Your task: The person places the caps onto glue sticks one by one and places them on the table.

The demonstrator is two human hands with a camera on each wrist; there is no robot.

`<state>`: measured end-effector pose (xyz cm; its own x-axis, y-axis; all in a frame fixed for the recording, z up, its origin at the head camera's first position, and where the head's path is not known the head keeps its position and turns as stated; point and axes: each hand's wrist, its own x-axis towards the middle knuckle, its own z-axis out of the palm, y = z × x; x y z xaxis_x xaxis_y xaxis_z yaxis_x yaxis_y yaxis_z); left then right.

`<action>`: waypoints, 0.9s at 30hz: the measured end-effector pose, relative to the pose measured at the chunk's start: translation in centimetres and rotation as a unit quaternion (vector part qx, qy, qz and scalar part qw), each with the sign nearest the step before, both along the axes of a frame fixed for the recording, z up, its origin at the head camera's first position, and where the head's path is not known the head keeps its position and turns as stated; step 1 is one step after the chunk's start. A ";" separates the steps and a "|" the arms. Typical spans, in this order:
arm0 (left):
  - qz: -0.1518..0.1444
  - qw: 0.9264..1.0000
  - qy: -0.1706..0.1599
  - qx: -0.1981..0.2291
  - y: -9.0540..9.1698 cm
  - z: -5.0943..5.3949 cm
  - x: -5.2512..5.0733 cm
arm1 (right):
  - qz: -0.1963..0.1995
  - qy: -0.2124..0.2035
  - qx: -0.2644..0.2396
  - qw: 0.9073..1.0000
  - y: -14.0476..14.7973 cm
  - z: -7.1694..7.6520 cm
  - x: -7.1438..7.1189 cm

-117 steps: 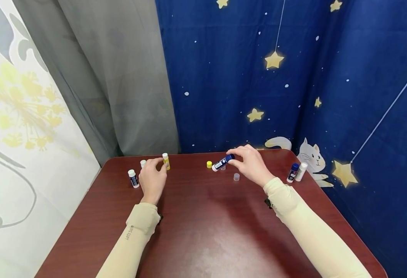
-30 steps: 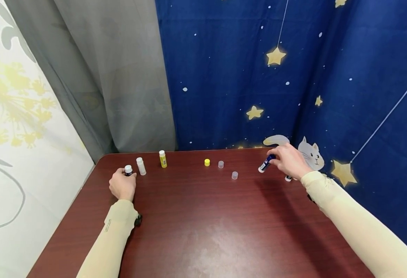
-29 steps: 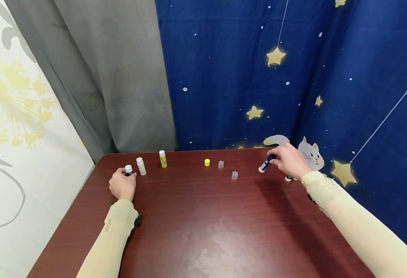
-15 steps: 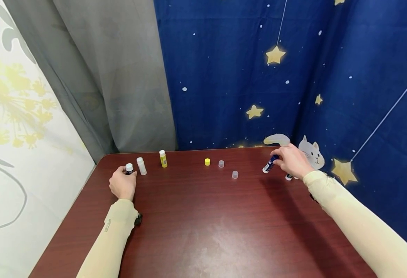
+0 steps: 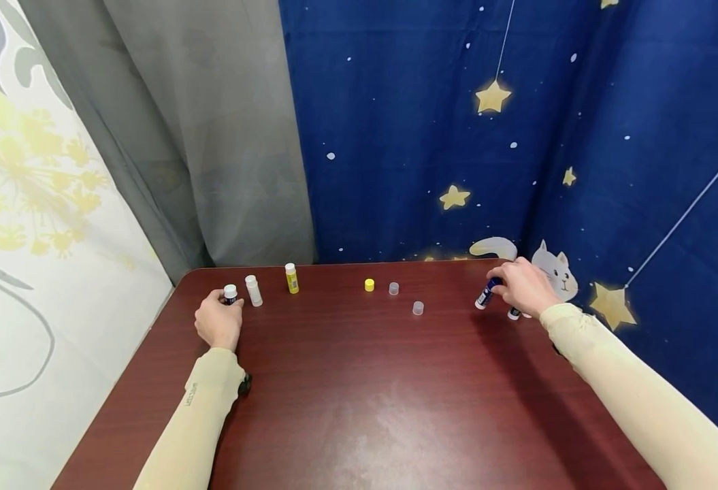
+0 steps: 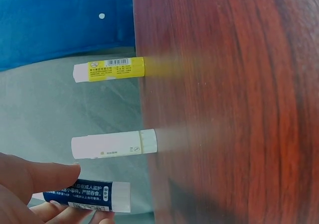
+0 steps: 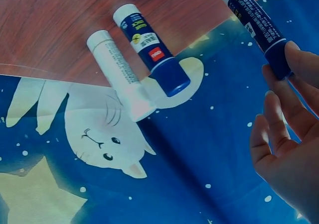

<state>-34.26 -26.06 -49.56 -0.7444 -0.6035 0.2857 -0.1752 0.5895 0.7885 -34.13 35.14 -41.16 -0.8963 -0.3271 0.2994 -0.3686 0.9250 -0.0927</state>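
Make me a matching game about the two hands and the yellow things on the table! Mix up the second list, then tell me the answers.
Things:
1. left hand
2. right hand
3. yellow tube
4. yellow cap

Clues:
A. holds a tilted blue-topped tube
B. sits between the yellow tube and a clear cap
C. holds a white-topped tube
D. stands upright, untouched, beside a white tube

Right pairs: 1-C, 2-A, 3-D, 4-B

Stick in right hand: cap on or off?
On: in the right wrist view, the right hand pinches the stick by its blue cap.
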 end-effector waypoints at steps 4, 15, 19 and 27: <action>0.004 1.000 0.001 -0.002 0.1 0.0 0.1 | 0.002 0.001 0.009 1.000 0.5 -0.3 -0.1; -0.002 1.000 0.015 -0.015 0.6 0.8 0.2 | -0.008 -0.012 0.032 0.999 1.8 -1.3 -0.5; -0.007 1.000 0.023 -0.018 0.9 1.3 0.4 | -0.004 -0.005 0.044 0.999 2.2 -1.6 -0.8; -0.021 0.999 0.040 -0.023 1.3 1.8 0.4 | -0.002 -0.009 0.053 0.999 2.4 -1.6 -0.7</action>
